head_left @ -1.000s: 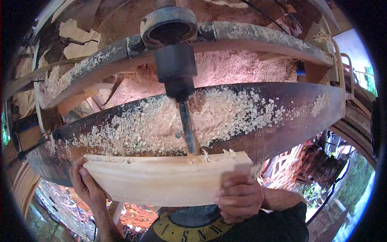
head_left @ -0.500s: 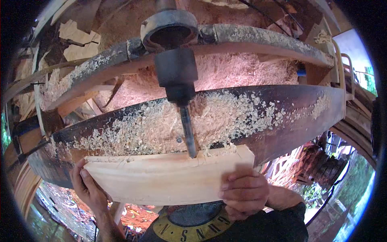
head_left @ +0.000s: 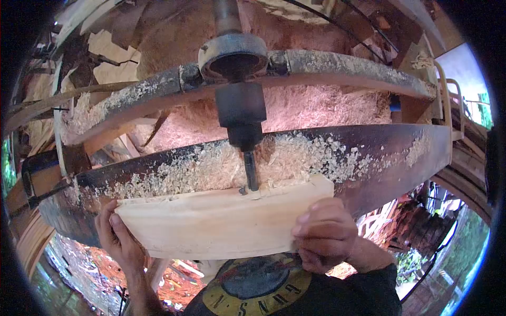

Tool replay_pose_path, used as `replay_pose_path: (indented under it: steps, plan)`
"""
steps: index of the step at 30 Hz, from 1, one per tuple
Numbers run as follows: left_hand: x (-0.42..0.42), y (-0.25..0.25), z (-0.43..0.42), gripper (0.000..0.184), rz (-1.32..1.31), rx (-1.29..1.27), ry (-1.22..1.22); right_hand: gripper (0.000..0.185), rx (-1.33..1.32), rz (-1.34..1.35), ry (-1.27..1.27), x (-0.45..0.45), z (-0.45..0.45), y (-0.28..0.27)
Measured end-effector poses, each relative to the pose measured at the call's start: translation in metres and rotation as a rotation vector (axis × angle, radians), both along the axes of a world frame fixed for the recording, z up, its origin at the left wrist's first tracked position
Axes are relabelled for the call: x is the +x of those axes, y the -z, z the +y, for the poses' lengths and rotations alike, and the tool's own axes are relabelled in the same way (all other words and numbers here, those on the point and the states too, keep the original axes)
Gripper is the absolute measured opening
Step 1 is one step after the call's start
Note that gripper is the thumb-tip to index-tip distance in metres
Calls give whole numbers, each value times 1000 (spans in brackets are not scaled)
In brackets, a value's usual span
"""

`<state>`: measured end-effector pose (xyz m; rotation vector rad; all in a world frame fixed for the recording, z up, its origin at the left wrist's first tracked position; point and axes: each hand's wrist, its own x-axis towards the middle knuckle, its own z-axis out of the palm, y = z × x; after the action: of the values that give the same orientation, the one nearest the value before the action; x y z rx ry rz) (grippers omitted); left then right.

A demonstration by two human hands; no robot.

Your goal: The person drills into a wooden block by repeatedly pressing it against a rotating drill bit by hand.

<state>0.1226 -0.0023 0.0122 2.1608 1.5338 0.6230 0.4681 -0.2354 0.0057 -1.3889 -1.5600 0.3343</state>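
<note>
A pale wooden board [head_left: 221, 221] is held on edge between both hands, at the near edge of a dark work table [head_left: 369, 184]. My left hand [head_left: 122, 239] grips its left end, thumb on the near face. Closed round the right end is my right hand [head_left: 327, 234], fingers curled. A drill bit [head_left: 251, 171] in a black chuck [head_left: 241, 108] points down and meets the board's top edge near the middle. The tip is hidden or too small to make out. Wood shavings [head_left: 211, 168] lie behind the board.
Behind the table a curved wooden beam [head_left: 348, 66] runs across, dusted with shavings. A round metal collar [head_left: 233, 55] surrounds the spindle above the chuck. Sawdust [head_left: 327, 105] is heaped beyond. Wood scraps [head_left: 421, 226] lie below at the right.
The board's right end has risen and tilted, with my right hand higher. The bit now meets the top edge farther back. The whole view has shifted slightly.
</note>
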Motion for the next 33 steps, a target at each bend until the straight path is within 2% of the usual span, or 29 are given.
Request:
replay_pose_path:
  steps: [2, 5, 7, 11, 14, 26, 29, 33]
  plan:
    - [2, 0, 1, 31, 6, 3, 2, 27, 111, 20, 208, -14, 4, 10]
    - [2, -4, 2, 31, 43, -3, 4, 41, -62, 2, 253, -15, -3, 1]
    - [3, -5, 2, 30, 39, -31, 1, 48, -48, 86, 297, -15, -2, 7]
    - [7, -5, 3, 31, 70, 13, 47, 63, -115, 151, 110, -4, -6, 8]
    - [6, -3, 2, 30, 81, 30, 56, 69, -152, 182, 132, -10, -12, 8]
    - [-2, -5, 0, 32, 126, -33, 84, 81, -59, 182, 236, -22, -24, 20]
    - [-9, -5, -4, 33, 124, -57, 82, 85, -8, 242, 334, -36, -31, 28]
    - [-11, -7, -12, 34, 99, -84, 61, 90, -57, 270, 390, -40, -29, 18]
